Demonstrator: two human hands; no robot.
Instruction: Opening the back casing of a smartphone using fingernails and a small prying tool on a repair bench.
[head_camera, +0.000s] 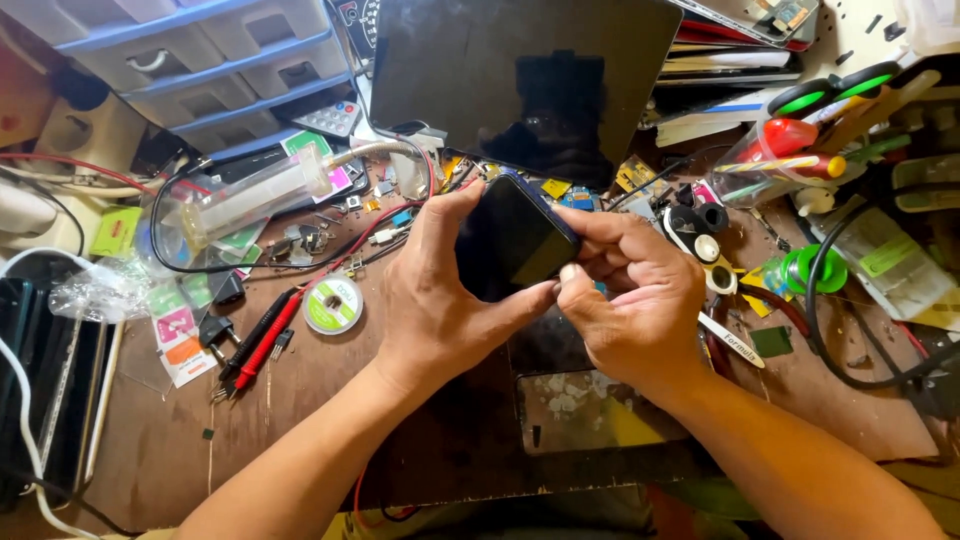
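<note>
Much of the phone (512, 243) is covered: the left hand (432, 300) wraps its near-left edge and the right hand (632, 300) hides its lower right corner, so only the dark glass face and a strip of blue rim show. Whether the screen is lit cannot be made out. The phone is held above the middle of the cluttered tabletop (300, 400), its long axis running from lower left to upper right, the far end pointing toward the large dark tablet (520, 80) leaning behind it. The left fingers are curled around the phone, thumb under its near edge. The right fingers pinch its right edge, thumb pressed at the corner. A glass panel (590, 410) lies on the tabletop partly beneath the right wrist. Red probes (262, 335) and a solder wick spool (333, 304) lie left of the hands.
</note>
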